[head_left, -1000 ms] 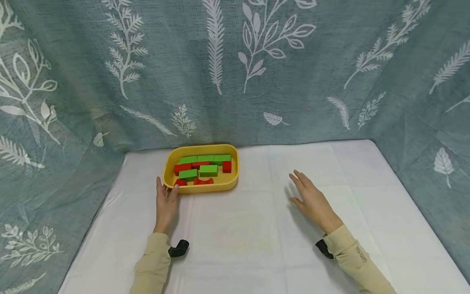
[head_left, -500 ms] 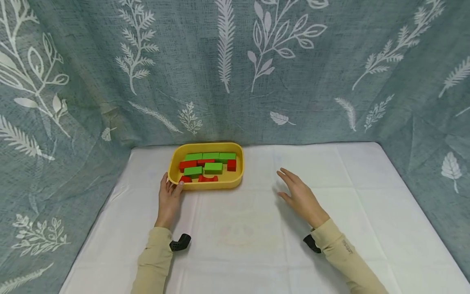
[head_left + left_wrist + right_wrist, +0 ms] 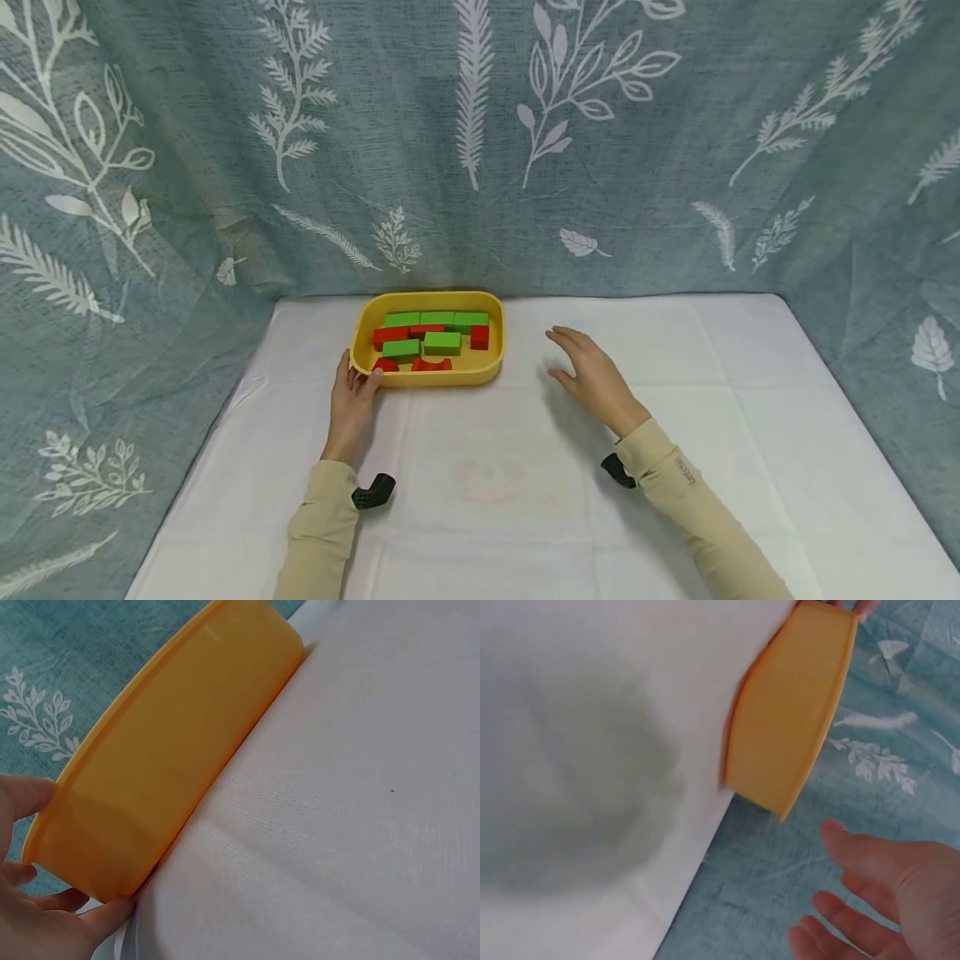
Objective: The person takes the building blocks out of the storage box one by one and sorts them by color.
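A yellow plastic tray (image 3: 442,379) stands at the back of the table, left of centre. In it lie several green blocks (image 3: 442,343) and several red blocks (image 3: 391,336), among them a red arch-shaped block (image 3: 431,365). My left hand (image 3: 351,421) grips the tray's front left corner. In the left wrist view the thumb touches the rim and the fingers lie at the lower edge of the tray wall (image 3: 165,750). My right hand (image 3: 596,383) hovers over the cloth to the right of the tray, apart from it, fingers spread and holding nothing.
White cloth (image 3: 495,483) covers the table. A blue-green curtain with white leaf prints (image 3: 420,150) hangs right behind the tray and along both sides. Black wrist-worn devices (image 3: 373,492) show below each sleeve.
My right hand has moved left, closer to the tray. The left hand stays at the tray's corner. The whole scene has shifted slightly right in view.
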`<move>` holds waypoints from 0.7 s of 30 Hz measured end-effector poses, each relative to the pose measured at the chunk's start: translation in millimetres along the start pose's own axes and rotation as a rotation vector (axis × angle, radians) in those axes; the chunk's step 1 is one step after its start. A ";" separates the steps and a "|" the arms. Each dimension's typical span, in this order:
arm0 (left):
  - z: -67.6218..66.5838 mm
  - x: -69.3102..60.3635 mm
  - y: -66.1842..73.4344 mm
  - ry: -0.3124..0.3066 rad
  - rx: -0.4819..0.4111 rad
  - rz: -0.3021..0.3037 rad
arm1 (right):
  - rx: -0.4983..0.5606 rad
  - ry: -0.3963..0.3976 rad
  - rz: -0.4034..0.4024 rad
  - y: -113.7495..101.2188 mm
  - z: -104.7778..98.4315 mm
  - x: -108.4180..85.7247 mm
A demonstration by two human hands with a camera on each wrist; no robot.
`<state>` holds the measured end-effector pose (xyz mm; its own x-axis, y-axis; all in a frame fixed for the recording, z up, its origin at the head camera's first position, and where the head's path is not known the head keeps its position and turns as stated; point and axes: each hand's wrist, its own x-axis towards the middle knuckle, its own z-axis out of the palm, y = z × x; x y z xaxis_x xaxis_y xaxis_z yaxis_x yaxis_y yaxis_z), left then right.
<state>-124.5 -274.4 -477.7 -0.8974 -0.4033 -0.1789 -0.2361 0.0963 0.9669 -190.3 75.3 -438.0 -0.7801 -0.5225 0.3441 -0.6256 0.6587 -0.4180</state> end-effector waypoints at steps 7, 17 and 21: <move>-1.5 2.2 2.2 0.008 0.016 -0.012 | 0.033 -0.002 -0.043 -7.4 11.3 26.4; -0.5 3.6 0.6 -0.007 -0.028 -0.001 | 0.097 -0.059 -0.061 -18.1 22.1 60.5; 1.2 2.0 -0.7 -0.007 -0.040 -0.010 | 0.132 -0.078 -0.076 -20.7 30.6 76.3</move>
<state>-126.6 -274.2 -478.9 -0.8977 -0.3975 -0.1902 -0.2306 0.0559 0.9714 -237.1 5.3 -428.8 -0.7254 -0.6123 0.3146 -0.6746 0.5412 -0.5021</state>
